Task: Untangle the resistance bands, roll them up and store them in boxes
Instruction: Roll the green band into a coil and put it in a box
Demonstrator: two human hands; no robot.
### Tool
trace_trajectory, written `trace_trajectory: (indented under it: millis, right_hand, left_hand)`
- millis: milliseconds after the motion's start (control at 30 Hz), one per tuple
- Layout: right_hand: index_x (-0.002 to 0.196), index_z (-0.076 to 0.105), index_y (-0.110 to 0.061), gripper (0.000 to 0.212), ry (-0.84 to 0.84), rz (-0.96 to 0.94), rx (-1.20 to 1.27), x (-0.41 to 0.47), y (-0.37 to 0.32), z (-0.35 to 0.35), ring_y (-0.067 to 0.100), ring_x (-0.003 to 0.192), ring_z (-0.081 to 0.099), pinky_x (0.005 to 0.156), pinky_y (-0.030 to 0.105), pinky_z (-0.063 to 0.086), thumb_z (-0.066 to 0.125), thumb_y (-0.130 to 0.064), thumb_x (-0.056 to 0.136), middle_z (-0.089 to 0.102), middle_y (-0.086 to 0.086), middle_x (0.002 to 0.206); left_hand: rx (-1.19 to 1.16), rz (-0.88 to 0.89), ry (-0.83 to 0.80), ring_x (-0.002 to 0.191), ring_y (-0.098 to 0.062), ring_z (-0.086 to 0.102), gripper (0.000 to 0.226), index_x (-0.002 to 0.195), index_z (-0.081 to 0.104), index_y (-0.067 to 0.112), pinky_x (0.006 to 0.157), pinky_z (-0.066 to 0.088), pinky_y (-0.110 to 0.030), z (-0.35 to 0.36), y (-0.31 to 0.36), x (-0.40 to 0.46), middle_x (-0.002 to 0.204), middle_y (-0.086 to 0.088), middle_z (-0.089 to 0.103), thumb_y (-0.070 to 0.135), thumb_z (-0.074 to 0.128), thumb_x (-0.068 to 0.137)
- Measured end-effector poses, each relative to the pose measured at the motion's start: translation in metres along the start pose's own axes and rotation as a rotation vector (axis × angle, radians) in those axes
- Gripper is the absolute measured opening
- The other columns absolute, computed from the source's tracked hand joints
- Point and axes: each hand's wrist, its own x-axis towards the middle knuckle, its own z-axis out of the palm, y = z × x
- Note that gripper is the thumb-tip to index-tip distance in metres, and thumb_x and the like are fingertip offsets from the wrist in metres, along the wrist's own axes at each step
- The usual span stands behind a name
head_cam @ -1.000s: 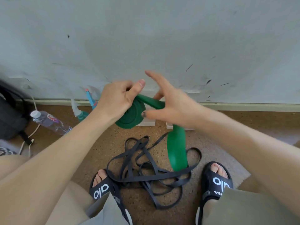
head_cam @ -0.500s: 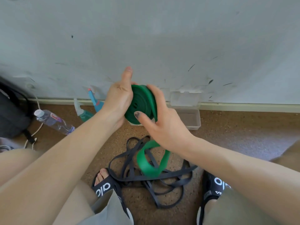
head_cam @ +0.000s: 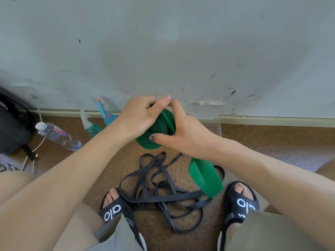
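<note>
At the far left a dark bag sits against the wall, with a white cable trailing on the floor just beside it. Right of the bag a clear water bottle lies on its side on the speckled brown floor. Farther right, near the skirting, two spray bottles stand close together, a teal spray bottle and a blue spray bottle behind it. In the middle, held up above the floor, is the green resistance band, most of it wound into a flat coil. The left hand grips the coil from the left with fingers curled over its top edge and thumb raised. The right hand holds the coil from the right, thumb laid across its near face and fingers wrapped over the outer turn, touching the left thumb at the top. The band's loose tail hangs down under the right wrist as a broad strip, ending above the right sandal. Below the hands, between the left sandal and the right one, a tangle of black resistance bands lies on the floor. Behind the right hand a clear plastic box stands against the wall, partly hidden.
</note>
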Motion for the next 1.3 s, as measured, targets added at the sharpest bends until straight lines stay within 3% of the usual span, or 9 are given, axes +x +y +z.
trace_trajectory:
  millis: [133,233,400,567,700,800,933,1033,1300]
  right_hand:
    - [0.145,0.027,-0.033,0.084,0.007,0.078,0.038,0.008,0.0,-0.022,0.007,0.047,0.054,0.055,0.029,0.047,0.081,-0.045,0.082,0.067,0.009,0.079]
    - [0.147,0.033,-0.042,0.077,-0.103,0.098,0.036,0.009,-0.001,-0.03,0.0,0.049,0.051,0.057,0.02,0.041,0.078,-0.047,0.084,0.059,-0.003,0.084]
    - [0.15,0.034,-0.05,0.071,-0.084,0.057,-0.006,-0.005,-0.003,-0.043,0.001,0.063,0.063,0.062,0.013,0.047,0.072,-0.043,0.09,0.072,-0.006,0.089]
    - [0.154,0.026,-0.045,0.084,0.039,0.077,0.174,-0.028,-0.002,0.009,0.0,0.097,0.069,0.087,0.026,0.059,0.069,-0.064,0.085,0.069,-0.015,0.114]
    - [0.138,0.041,-0.034,0.059,0.235,0.07,0.326,-0.031,-0.003,0.038,0.0,0.084,0.069,0.067,0.012,0.05,0.073,-0.046,0.09,0.07,-0.014,0.102]
    - [0.126,0.046,-0.027,0.043,0.2,0.081,0.324,-0.026,-0.006,0.029,0.002,0.076,0.067,0.06,0.014,0.049,0.07,-0.04,0.094,0.069,-0.01,0.092]
    - [0.132,0.047,-0.025,0.048,0.017,0.085,0.159,-0.015,-0.001,0.011,0.011,0.089,0.069,0.081,0.034,0.058,0.069,-0.04,0.093,0.071,-0.004,0.105]
    - [0.138,0.043,-0.025,0.055,-0.114,0.083,0.105,-0.012,0.004,0.006,0.015,0.094,0.071,0.085,0.039,0.058,0.069,-0.04,0.093,0.074,0.0,0.106]
    - [0.14,0.043,-0.032,0.07,-0.183,0.138,0.028,0.001,-0.002,-0.042,0.01,0.065,0.064,0.057,0.022,0.049,0.082,-0.042,0.082,0.074,0.001,0.101]
  left_hand:
    - [0.106,-0.016,-0.031,0.05,-0.013,0.034,0.056,0.061,0.04,0.019,0.052,0.023,-0.033,-0.004,-0.01,-0.002,0.054,0.003,0.036,0.057,0.038,0.102]
    - [0.097,0.021,0.057,0.052,-0.013,0.037,0.053,0.061,0.039,0.022,0.052,0.023,-0.027,-0.012,-0.012,-0.001,0.055,0.005,0.036,0.063,0.034,0.094]
    - [0.035,-0.024,0.086,0.055,-0.016,0.033,0.074,0.07,0.047,-0.001,0.057,0.024,-0.033,-0.025,-0.02,-0.003,0.061,-0.007,0.032,0.067,0.029,0.091]
    - [-0.42,-0.267,0.123,0.071,-0.021,0.052,0.063,0.075,0.063,0.014,0.07,0.039,-0.038,-0.012,-0.009,-0.004,0.075,-0.011,0.049,0.073,0.042,0.082]
    - [-0.619,-0.369,0.176,0.073,-0.023,0.061,0.048,0.08,0.063,0.016,0.069,0.047,-0.038,0.0,0.01,-0.005,0.078,-0.011,0.06,0.059,0.047,0.094]
    - [-0.6,-0.429,0.159,0.074,-0.018,0.064,0.046,0.085,0.064,0.016,0.071,0.05,-0.035,-0.002,0.014,-0.002,0.081,-0.008,0.065,0.052,0.041,0.102]
    - [-0.147,-0.051,-0.001,0.084,-0.016,0.063,0.061,0.091,0.067,0.018,0.077,0.047,-0.036,-0.01,0.01,-0.003,0.088,-0.003,0.069,0.066,0.029,0.094]
    - [0.064,0.153,-0.114,0.072,-0.015,0.06,0.059,0.084,0.064,0.022,0.066,0.044,-0.038,-0.005,0.005,-0.009,0.073,0.002,0.064,0.07,0.03,0.09]
    - [0.132,0.167,-0.059,0.05,-0.011,0.038,0.052,0.059,0.034,0.026,0.051,0.023,-0.027,-0.009,-0.013,-0.009,0.05,0.004,0.031,0.063,0.028,0.095]
